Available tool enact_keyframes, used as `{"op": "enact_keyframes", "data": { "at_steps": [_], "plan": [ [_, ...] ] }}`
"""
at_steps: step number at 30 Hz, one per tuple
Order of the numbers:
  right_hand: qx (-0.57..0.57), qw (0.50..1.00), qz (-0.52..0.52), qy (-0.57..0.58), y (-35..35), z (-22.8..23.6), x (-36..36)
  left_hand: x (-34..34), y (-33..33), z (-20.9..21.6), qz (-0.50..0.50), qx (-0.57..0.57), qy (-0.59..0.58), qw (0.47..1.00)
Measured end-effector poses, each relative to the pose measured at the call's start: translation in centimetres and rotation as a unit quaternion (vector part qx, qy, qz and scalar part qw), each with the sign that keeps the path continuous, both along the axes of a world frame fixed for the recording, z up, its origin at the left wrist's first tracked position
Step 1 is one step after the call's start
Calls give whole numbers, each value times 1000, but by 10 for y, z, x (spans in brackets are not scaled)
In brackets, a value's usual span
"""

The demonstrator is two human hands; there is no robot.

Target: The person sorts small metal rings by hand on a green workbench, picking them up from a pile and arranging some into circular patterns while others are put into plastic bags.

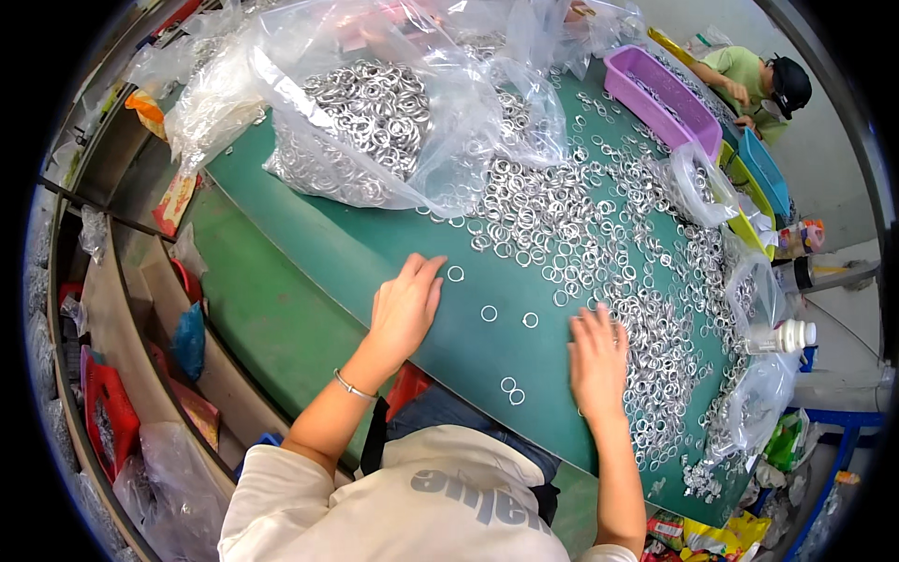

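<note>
My left hand (pixel 405 304) hovers at the near left edge of the green tabletop (pixel 412 245), its thumb and forefinger apart and nothing visible between them. Just right of its fingertips lies a single silver metal ring (pixel 456 273). Several more loose rings (pixel 490 314) are scattered between my two hands. My right hand (pixel 597 361) rests with fingers spread at the left border of a large spread of rings (pixel 655 365). Its fingertips touch or nearly touch the rings; whether any lies under the palm is hidden.
A clear plastic bag full of rings (pixel 365 122) stands at the back. A purple basket (pixel 665 103) and a blue tray (pixel 763 173) line the far right, near a co-worker in green (pixel 735 70). A white bottle (pixel 782 337) lies right. Wooden shelving (pixel 108 328) is left.
</note>
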State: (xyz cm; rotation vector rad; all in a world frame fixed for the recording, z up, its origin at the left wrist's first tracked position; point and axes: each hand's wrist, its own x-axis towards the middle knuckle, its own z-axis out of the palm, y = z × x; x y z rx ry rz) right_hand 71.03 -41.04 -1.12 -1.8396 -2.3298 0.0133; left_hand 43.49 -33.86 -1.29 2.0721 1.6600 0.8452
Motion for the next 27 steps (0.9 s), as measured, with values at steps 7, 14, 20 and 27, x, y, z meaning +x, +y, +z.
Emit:
{"op": "enact_keyframes", "data": {
  "at_steps": [7, 14, 20, 27],
  "plan": [
    [-50, 978, 72, 187, -43, 15, -50, 37, 11, -14, -105, -7, 63, 992],
    [-14, 998, -29, 45, -31, -2, -10, 59, -17, -1, -202, -58, -118, 970],
    [51, 985, -91, 139, 36, 6, -15, 49, -10, 1, -108, -301, -419, 850],
    [-62, 989, -5, 136, 15, 4, -30, 13, -13, -11, -59, -487, -737, 465]
  ]
}}
